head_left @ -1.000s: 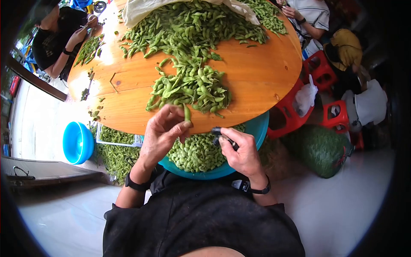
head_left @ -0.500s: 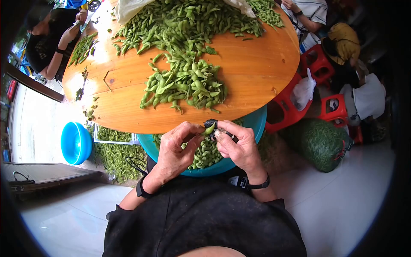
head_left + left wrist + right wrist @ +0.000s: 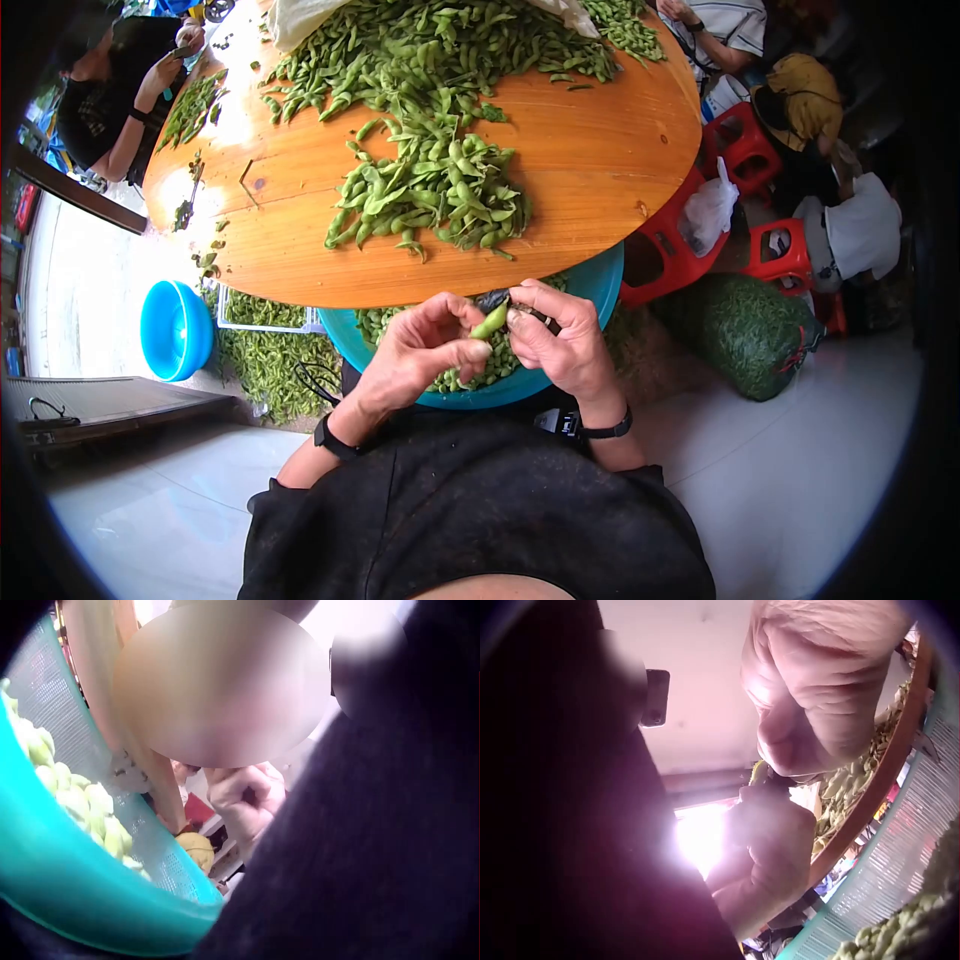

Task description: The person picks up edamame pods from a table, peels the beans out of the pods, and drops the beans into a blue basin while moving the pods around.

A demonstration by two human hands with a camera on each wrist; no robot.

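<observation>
My left hand (image 3: 420, 350) pinches a green soybean pod (image 3: 490, 322) between thumb and fingers. Right beside it, my right hand (image 3: 562, 340) grips a small black hand tool (image 3: 492, 299), mostly covered by the fingers, its tip close to the pod. Both hands are over a teal mesh basket (image 3: 612, 275) heaped with pods (image 3: 475, 378). In the right wrist view, the right hand (image 3: 817, 682) is close above the left hand (image 3: 772, 855), with a bit of pod (image 3: 759, 773) between them. In the left wrist view, the basket's rim (image 3: 112, 919) curves around pale pods (image 3: 90, 806).
A pile of pods (image 3: 440, 190) spreads across the round wooden table (image 3: 590, 180). More pods (image 3: 275, 360) lie on the floor at left near a blue basin (image 3: 178, 330). Red stools (image 3: 740, 150) and a full green net sack (image 3: 750, 335) stand at right. Other people sit around the table.
My left hand has come from the near edge of the pod pile down and right, bringing a pod to the tool. Since half a second ago, its thumb has shifted along the pod.
</observation>
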